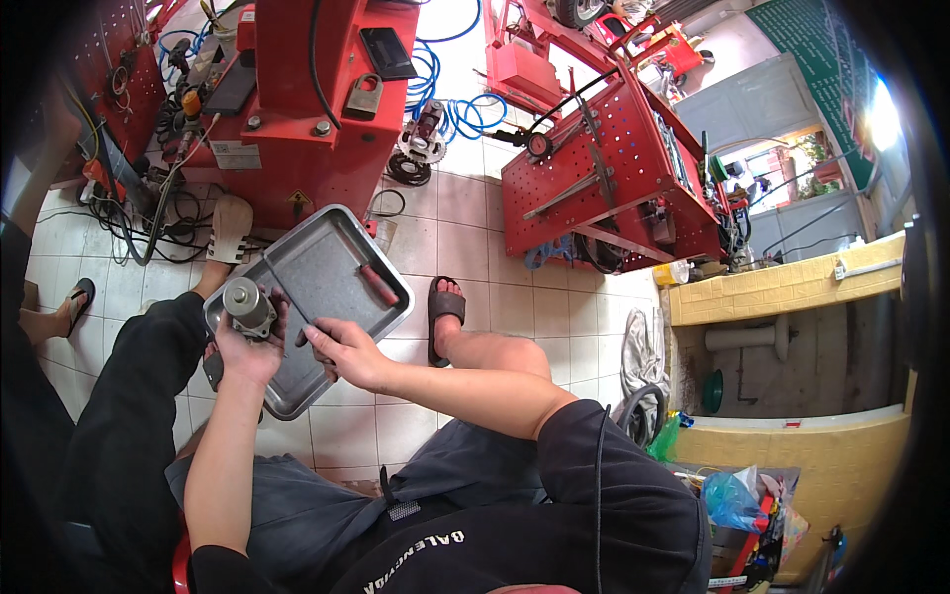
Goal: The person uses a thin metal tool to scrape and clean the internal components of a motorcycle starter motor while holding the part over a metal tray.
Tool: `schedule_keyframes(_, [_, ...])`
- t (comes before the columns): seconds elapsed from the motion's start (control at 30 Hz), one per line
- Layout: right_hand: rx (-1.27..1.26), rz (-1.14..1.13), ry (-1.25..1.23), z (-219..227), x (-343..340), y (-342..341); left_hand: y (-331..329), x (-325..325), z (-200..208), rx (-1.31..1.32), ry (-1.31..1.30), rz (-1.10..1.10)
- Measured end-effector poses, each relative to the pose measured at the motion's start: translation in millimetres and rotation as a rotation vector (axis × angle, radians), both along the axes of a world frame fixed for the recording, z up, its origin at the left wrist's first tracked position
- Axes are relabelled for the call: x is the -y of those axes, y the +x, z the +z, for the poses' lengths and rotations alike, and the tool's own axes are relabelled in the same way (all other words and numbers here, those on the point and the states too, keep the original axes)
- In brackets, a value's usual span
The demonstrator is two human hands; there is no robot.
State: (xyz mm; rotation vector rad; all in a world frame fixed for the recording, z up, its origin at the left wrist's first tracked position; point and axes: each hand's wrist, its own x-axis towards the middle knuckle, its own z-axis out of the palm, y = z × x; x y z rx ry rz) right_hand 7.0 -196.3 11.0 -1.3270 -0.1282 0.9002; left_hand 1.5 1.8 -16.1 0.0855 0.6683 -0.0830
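My left hand point(249, 346) is wrapped around a metal cylindrical part point(247, 305) that looks like a small motor, its round end facing up. It is held over the left side of a grey metal tray point(322, 259). Just right of it, my right hand point(343, 354) is closed, its thumb and fingers curled together above the tray's near part. A thin dark rod point(284, 284) runs from the tray's far-left rim toward my right fingertips; whether they grip it is unclear. On the tray's right side lies a screwdriver with a red handle point(378, 285).
A red machine base point(317, 158) with a padlock point(364, 96) and a dark phone-like slab point(388, 52) on it stands beyond the tray. Right of it are blue hoses point(475, 117) and a red perforated tool cart point(584, 163). Another person's leg point(139, 386) is close on the left.
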Motion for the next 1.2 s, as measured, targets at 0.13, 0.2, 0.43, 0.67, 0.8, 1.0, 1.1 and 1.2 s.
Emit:
schedule_keyframes(0.13, [0.193, -0.121, 0.039, -2.1, 7.8, 1.6, 2.1, 8.2, 1.4, -0.003, 0.038, -0.047])
schedule_keyframes(0.2, [0.216, -0.101, 0.032, -3.1, 8.6, 6.0, 3.2, 12.9, 0.7, -0.012, 0.052, -0.046])
schedule_keyframes(0.43, [0.521, 0.094, -0.1, 12.4, 3.2, 2.8, 4.3, 4.5, 3.3, -0.157, 0.073, 0.079])
schedule_keyframes(0.67, [0.512, 0.075, -0.073, 36.4, 3.3, -15.3, 1.2, -5.3, -1.8, 0.007, 0.051, -0.049])
schedule_keyframes(0.8, [0.38, -0.1, 0.012, 22.1, 4.8, -5.3, 2.6, -1.0, 18.8, -0.02, 0.079, -0.077])
schedule_keyframes(1.0, [0.742, -0.033, -0.315, 26.8, 10.3, 19.2, 4.3, 7.8, 6.8, -0.027, 0.227, -0.133])
schedule_keyframes(1.1, [0.811, 0.003, -0.441, 40.4, 6.0, 26.1, 2.9, 10.0, -6.7, 0.019, 0.353, -0.238])
schedule_keyframes(1.2, [0.923, -0.054, -0.365, 34.0, 11.0, 22.2, 2.7, 21.1, -14.2, 0.052, 0.533, -0.298])
